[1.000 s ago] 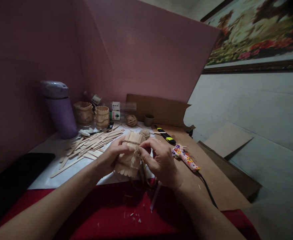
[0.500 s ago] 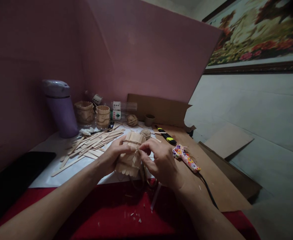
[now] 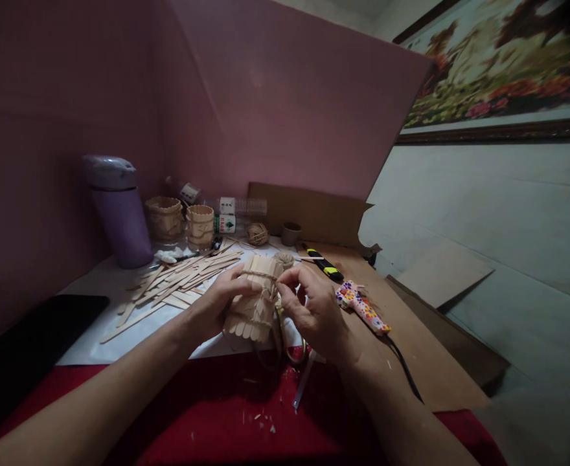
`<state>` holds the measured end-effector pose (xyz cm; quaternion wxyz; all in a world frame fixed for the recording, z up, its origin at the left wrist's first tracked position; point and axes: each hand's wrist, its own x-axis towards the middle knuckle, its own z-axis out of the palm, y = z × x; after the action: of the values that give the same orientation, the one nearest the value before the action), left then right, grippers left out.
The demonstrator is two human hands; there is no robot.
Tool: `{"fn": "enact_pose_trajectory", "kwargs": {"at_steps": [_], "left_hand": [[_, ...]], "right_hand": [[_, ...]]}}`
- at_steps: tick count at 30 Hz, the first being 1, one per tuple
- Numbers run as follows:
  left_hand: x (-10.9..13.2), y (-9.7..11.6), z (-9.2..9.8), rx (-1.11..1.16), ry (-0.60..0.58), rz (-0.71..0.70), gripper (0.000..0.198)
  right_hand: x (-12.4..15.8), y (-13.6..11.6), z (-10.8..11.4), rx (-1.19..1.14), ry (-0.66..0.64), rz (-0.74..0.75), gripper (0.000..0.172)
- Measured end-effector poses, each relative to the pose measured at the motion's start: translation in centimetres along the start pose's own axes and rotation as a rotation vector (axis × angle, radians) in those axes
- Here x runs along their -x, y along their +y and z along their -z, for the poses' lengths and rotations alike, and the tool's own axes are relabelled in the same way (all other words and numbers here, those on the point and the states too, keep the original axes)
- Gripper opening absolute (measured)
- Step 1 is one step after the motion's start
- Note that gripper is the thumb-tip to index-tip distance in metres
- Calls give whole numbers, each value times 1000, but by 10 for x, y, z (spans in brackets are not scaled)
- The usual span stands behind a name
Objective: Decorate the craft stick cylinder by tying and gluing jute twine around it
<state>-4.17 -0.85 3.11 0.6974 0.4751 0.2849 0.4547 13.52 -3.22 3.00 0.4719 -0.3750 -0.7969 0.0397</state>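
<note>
My left hand [image 3: 221, 299] is wrapped round the left side of a small cup made of craft sticks [image 3: 253, 317], which lies tilted over the table. Twine [image 3: 260, 275] circles the cup near its upper end, and more runs round its lower part. My right hand [image 3: 309, 304] is at the cup's right side, thumb and forefinger pinched together by the twine; whatever is between the fingertips is too small to make out. Below the right hand, scissors [image 3: 295, 353] with looped handles lie partly hidden. A ball of twine [image 3: 284, 259] sits just behind the cup.
Loose craft sticks [image 3: 182, 278] are heaped at left, before two finished stick cups [image 3: 200, 226] and a purple tumbler [image 3: 122, 220]. On the right lie a utility knife [image 3: 326, 264] and a flower-patterned glue gun [image 3: 363, 307] with its cord. A glue stick [image 3: 303, 385] rests on red cloth.
My right hand has shifted slightly right, its pinched fingertips now at the cup's edge. The cup has turned a little in my left hand, and more of the scissors shows.
</note>
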Motion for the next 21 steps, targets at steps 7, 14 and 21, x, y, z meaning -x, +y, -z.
{"fn": "enact_pose_trajectory", "kwargs": {"at_steps": [7, 14, 21], "left_hand": [[0, -3, 1, -18, 29, -8, 38], [-1, -4, 1, -57, 34, -6, 38], [0, -1, -1, -17, 38, -8, 36]], "right_hand": [[2, -2, -2, 172, -59, 98, 9], [2, -2, -4, 184, -46, 102, 10], [-1, -5, -2, -160, 90, -121, 10]]}}
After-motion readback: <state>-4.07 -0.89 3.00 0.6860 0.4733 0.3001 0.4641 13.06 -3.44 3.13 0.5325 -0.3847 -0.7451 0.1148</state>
